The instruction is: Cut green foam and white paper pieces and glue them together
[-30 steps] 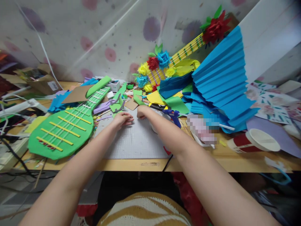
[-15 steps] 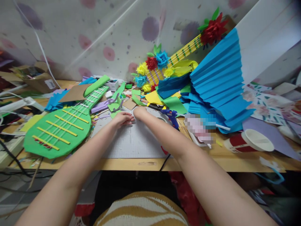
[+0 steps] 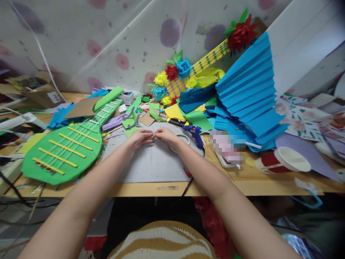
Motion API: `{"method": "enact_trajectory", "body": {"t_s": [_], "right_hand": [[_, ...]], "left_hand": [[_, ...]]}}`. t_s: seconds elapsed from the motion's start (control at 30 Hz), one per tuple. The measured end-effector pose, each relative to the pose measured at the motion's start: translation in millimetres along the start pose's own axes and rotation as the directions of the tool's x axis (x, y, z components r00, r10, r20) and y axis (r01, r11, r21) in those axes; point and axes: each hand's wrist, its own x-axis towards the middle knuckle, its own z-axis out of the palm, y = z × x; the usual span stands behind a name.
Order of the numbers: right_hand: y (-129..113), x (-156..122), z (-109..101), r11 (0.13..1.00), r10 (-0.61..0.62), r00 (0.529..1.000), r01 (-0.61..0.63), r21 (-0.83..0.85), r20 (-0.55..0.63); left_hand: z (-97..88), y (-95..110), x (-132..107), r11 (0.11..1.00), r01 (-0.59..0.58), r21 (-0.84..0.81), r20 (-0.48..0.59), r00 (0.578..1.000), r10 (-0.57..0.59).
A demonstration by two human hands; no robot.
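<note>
My left hand (image 3: 141, 137) and my right hand (image 3: 165, 134) meet at the fingertips above a grey board (image 3: 151, 167) on the table. The fingers of both are pressed together. Whatever they pinch is too small or too hidden to make out. Partly behind my right wrist lies a roll of tape (image 3: 187, 137) on the board. A blue glue gun (image 3: 196, 133) rests to the right of that hand. Left of my left hand is a green paper lute (image 3: 88, 153) with yellow strips and white strings.
Behind the hands lie green, purple and yellow paper scraps (image 3: 172, 111). A flower-trimmed yellow paper guitar (image 3: 210, 59) leans on the wall beside pleated blue paper (image 3: 248, 86). A paper cup (image 3: 277, 160) lies tilted at right; a cardboard box (image 3: 44, 93) stands at far left.
My right hand has turned and its fingers now show, touching the left fingertips. More of the tape roll is visible. The view has shifted slightly.
</note>
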Motion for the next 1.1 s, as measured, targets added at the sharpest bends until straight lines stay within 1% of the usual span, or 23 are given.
{"method": "enact_trajectory", "body": {"t_s": [0.13, 0.3, 0.37, 0.47, 0.53, 0.63, 0.77, 0.83, 0.97, 1.1], "right_hand": [[7.6, -2.5, 4.0, 1.000, 0.011, 1.000, -0.011, 0.023, -0.029], [11.7, -2.2, 6.5, 1.000, 0.014, 0.998, -0.014, -0.006, -0.056], [9.7, -3.4, 7.1, 0.999, 0.017, 0.997, -0.019, -0.033, -0.078], [1.7, -6.8, 2.4, 0.996, 0.029, 0.999, -0.031, -0.078, -0.031], [-4.8, -9.2, -3.8, 0.998, 0.015, 0.999, -0.019, -0.067, -0.048], [-11.0, -10.6, -10.7, 1.000, 0.005, 0.989, -0.001, 0.029, -0.147], [-8.6, -6.7, -7.8, 0.990, 0.044, 0.995, -0.031, 0.139, -0.090], [-4.7, -3.7, -4.5, 0.981, 0.060, 0.993, -0.040, 0.189, -0.101], [1.1, -0.5, -2.8, 0.942, 0.111, 0.989, -0.072, 0.327, -0.101], [1.9, -1.4, -5.7, 0.913, 0.137, 0.987, -0.092, 0.397, -0.088]], "left_hand": [[3.0, -1.8, -0.1, 1.000, 0.021, 0.003, 0.030, 0.999, -0.022], [4.3, -2.7, -4.7, 0.999, 0.024, 0.048, 0.055, 0.998, -0.027], [5.9, -2.6, -6.4, 0.996, 0.007, 0.093, 0.044, 0.999, -0.011], [8.6, -1.8, -8.6, 0.988, -0.032, 0.149, 0.030, 0.999, 0.028], [9.9, -1.0, -10.1, 0.987, -0.052, 0.154, 0.038, 0.998, 0.046], [10.9, -0.2, -11.7, 0.988, -0.071, 0.136, 0.080, 0.995, 0.060], [11.2, -1.1, -12.6, 0.985, -0.090, 0.148, 0.138, 0.988, 0.070], [10.8, -2.3, -13.1, 0.983, -0.090, 0.160, 0.144, 0.987, 0.067], [9.0, -4.0, -15.6, 0.983, -0.017, 0.184, 0.144, 0.990, -0.010], [7.2, -2.6, -18.4, 0.974, 0.027, 0.226, 0.156, 0.986, -0.064]]}}
